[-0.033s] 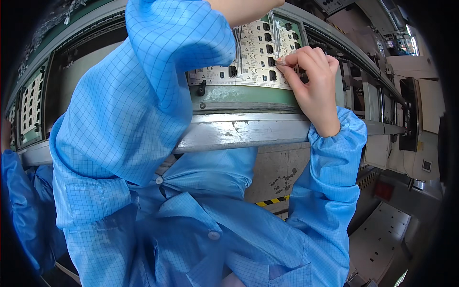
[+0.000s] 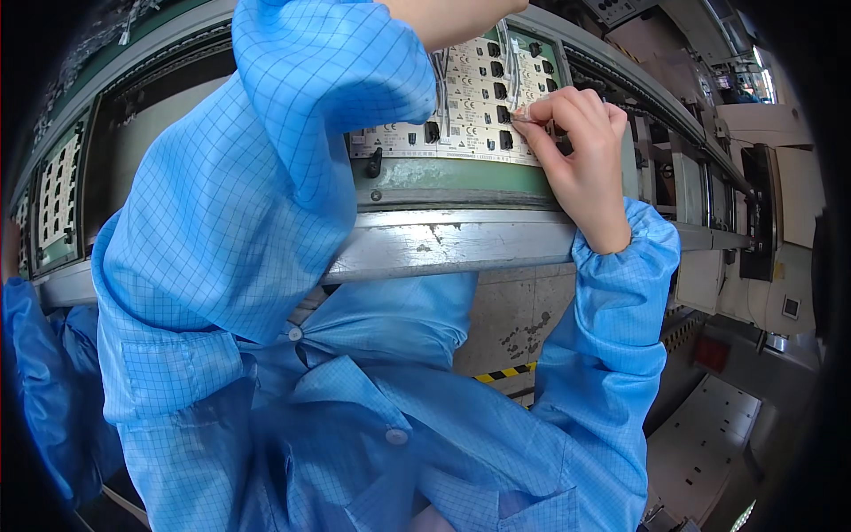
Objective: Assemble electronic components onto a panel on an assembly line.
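At the right side of a white circuit board panel [image 2: 467, 149], my right hand [image 2: 585, 133] has its thumb and index finger pinched together beside a black connector [image 2: 503, 114]. A thin greyish piece shows at the fingertips, too small to name. My left arm reaches across to the top of the view; only bare skin near the left hand [image 2: 456, 19] is visible there, and its fingers are out of sight. Several black connectors stand in rows on the panel, with thin pale wires [image 2: 512, 62] lying among them. My left sleeve hides the panel's left part.
The panel lies on a green carrier [image 2: 461, 177] with a black clip [image 2: 374, 163]. A worn metal rail [image 2: 443, 244] runs along its near side. Another populated panel [image 2: 58, 191] is at far left. A blue-sleeved person [image 2: 40, 381] appears at the lower left edge.
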The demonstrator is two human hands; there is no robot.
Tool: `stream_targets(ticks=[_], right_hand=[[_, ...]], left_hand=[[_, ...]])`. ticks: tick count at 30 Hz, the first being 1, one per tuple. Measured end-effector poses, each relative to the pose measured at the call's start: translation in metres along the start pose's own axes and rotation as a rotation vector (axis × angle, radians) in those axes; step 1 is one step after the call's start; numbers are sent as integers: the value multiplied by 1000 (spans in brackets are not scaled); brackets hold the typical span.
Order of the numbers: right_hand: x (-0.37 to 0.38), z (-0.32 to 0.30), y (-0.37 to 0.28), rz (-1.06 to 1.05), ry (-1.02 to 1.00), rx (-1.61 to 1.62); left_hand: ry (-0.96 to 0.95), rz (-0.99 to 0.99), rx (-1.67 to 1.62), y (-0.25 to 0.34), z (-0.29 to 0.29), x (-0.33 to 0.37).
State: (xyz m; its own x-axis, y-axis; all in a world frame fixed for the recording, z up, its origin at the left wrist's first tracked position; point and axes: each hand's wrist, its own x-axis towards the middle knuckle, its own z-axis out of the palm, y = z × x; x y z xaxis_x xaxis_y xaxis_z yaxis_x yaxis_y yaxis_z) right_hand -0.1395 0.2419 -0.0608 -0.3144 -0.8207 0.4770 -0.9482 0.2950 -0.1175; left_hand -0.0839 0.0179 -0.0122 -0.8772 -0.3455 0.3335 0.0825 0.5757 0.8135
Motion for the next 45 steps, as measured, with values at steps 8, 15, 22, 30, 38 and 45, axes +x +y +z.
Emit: stream_targets(ticks=[8,15,22,30,38,45], right_hand=[[-5,-2,0,-7,0,-38],[-4,-2,1,-30,18,-47],[-5,0,3,-41,50,-85],[-7,-3,8,-9,-4,-21],[-3,-20,10,-123,-66,19],[-3,-13,84,164,262,247]], left_hand=[[-36,97,-81,3,0,-9],[-25,165,-128,6,3,-16],[-12,187,-75,9,4,-22],[41,237,-115,14,11,-34],[394,889,845,15,14,-57],[19,733,814,9,64,-87]])
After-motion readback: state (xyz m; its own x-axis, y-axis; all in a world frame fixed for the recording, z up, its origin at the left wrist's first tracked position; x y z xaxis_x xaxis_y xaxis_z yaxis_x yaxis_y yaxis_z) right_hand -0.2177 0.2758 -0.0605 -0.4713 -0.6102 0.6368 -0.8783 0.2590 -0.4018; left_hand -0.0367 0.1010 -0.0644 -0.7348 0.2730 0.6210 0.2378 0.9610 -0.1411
